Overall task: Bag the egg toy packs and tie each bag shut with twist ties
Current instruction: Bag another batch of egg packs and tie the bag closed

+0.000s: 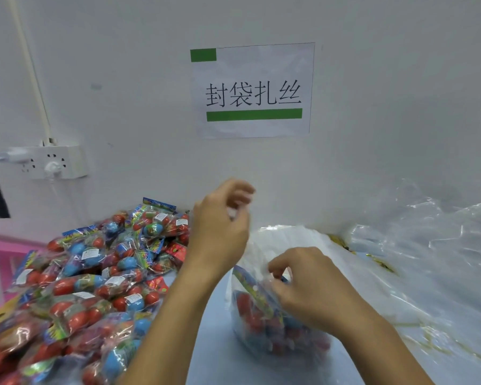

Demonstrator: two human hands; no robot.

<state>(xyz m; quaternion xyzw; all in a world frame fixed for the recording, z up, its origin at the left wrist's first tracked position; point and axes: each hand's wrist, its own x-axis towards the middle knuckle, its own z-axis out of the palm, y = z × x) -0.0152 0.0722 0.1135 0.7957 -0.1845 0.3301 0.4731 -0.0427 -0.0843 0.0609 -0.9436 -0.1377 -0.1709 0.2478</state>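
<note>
Packs (pixel 89 287) heaped left of bag (pixel 275 323), right fingers (pixel 278 269) pinching it; left fingers (pixel 239 201) curled, blurred.

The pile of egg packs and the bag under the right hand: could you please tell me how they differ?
The pile of egg packs lies loose and untouched on the left; the bag stands alone in the middle, gripped at its top by the right hand. The pile spreads wide; the bag is a compact bundle. The bag adds an outer clear wrap. Both hold red and blue eggs.
</note>
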